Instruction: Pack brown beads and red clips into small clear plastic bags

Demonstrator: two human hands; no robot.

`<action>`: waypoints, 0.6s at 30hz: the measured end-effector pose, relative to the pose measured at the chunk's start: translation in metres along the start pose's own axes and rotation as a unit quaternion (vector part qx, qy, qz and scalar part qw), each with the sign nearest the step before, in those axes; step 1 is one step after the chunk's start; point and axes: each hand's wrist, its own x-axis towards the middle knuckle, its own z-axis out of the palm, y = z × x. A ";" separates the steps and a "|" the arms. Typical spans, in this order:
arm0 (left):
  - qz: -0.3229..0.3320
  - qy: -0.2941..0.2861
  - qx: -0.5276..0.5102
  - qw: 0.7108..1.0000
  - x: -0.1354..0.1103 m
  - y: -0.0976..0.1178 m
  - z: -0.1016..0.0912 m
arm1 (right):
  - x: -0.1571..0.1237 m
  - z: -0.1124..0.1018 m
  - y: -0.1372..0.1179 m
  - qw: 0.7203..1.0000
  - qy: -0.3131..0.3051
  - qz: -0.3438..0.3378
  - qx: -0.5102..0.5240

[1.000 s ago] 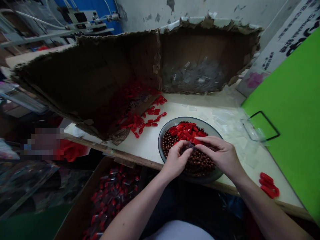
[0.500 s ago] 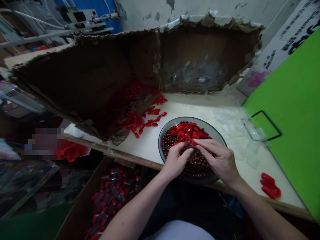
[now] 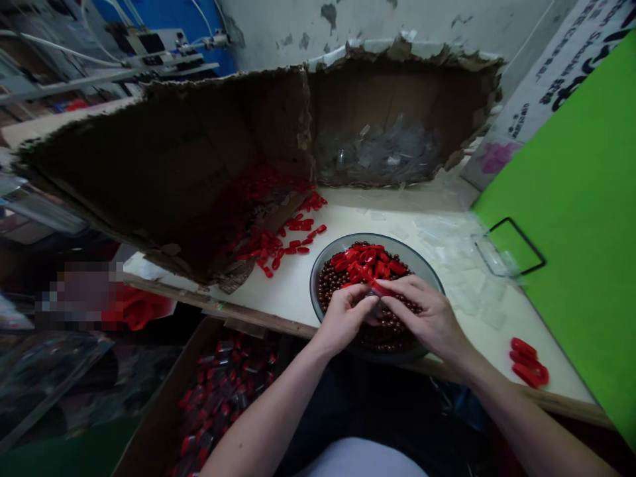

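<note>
Midway, it seems: one red piece (image 3: 381,287) and one clear piece (image 3: 372,307) pinched over the bowl (image 3: 432,276) at the counter's (image 3: 285,298) near edge.
Both grips are nearly closed: the left hand (image 3: 348,317) appears to have the clear piece, the right hand (image 3: 428,315) the red one; whether the two are joined cannot be told. Beneath them, brown beads (image 3: 328,281) fill the bowl, with loose red pieces (image 3: 368,256) heaped on top. Many red-and-clear pieces (image 3: 223,391) already lie in the lower box (image 3: 159,409), below the counter's near edge, presumably the finished share. Plenty looks undone: that heap, more red pieces spilling from the torn carton (image 3: 163,159) toward the counter's back left, and clear pieces piled against its back edge.
</note>
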 end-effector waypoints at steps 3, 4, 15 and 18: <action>-0.028 -0.060 -0.035 0.997 0.002 0.005 0.002 | 0.017 -0.014 0.001 0.992 -0.003 0.081 0.102; -0.039 -0.080 -0.043 0.995 0.003 0.007 0.003 | 0.025 -0.016 0.002 0.983 0.005 0.111 0.147; -0.186 -0.177 -0.068 0.964 0.000 0.007 0.018 | 0.091 0.019 0.022 0.775 -0.317 0.292 0.462; -0.187 -0.161 -0.051 0.968 -0.001 0.008 0.013 | 0.081 0.012 0.010 0.770 -0.372 0.231 0.464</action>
